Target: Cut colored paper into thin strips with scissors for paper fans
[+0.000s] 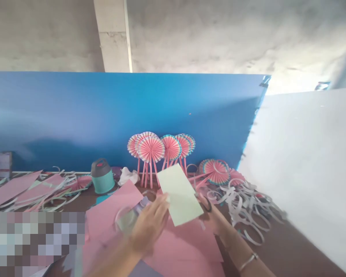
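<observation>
Over the pink sheets, a pale green sheet of paper (180,196) is held up and tilted. My left hand (152,221) grips its left edge, with the thumb and fingers closed at the paper. On the other side, my right hand (210,217) is closed around scissors (209,204); a dark handle loop shows, and the blades are mostly hidden at the sheet's right edge. How far the blades are apart I cannot tell. Pink paper sheets (184,246) lie beneath both hands. Left of my left hand is what looks like a roll of clear tape (123,217), partly blurred.
Pink pleated paper fans (151,149) stand against the blue partition (173,104), with more folded fans (216,171) lying to their right. Curled white paper strips (245,207) heap at the right. A teal container with a grey lid (103,177) and more pink sheets (14,188) are at left.
</observation>
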Demonstrator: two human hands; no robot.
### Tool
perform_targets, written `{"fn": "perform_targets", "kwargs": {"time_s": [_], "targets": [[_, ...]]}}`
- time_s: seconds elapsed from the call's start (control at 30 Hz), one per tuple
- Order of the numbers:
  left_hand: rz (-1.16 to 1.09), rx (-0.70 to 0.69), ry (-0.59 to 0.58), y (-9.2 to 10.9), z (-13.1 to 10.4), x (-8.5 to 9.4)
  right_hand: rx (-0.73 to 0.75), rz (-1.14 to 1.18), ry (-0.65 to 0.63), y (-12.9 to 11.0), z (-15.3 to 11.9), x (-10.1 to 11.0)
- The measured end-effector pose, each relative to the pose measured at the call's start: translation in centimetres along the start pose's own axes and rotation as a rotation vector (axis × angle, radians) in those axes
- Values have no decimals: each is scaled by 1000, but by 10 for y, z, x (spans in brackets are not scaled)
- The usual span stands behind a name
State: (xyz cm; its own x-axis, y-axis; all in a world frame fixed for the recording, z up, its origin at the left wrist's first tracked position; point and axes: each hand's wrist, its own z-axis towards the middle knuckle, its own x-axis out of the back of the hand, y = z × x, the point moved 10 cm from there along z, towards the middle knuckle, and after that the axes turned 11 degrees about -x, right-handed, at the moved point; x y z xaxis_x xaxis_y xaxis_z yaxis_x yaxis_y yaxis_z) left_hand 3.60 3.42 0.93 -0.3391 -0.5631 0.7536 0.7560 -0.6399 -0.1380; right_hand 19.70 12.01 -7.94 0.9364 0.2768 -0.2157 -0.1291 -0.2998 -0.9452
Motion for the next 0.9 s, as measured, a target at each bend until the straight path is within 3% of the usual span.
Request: {"fn": "perform_targets", "kwargs": {"time_s": [0.1,0.2,0.4,0.53,0.63,0.7,0.8,0.9], "targets": [[32,-141,-84,24,-12,-43,34,49,-69,-2,-2,-14],[70,-135,-73,19,-18,-52,50,75,-87,-2,-1,-16],[-6,-147,-48,13,-20,-55,78,50,32,-1,1,-3],[-265,30,40,-6,-19,-52,98,-15,73,0,4,0],[-490,291,193,-36,-27,-48,122,0,80,-2,6,3],[-645,507,238,-55,-38,-57,185,-36,103,-8,3,4],[-868,734,193,-63,-51,-79,414,-333,246,-30,-16,0],[-1160,754,180,-49,-46,-90,657,-837,279,-41,-39,-37]]}}
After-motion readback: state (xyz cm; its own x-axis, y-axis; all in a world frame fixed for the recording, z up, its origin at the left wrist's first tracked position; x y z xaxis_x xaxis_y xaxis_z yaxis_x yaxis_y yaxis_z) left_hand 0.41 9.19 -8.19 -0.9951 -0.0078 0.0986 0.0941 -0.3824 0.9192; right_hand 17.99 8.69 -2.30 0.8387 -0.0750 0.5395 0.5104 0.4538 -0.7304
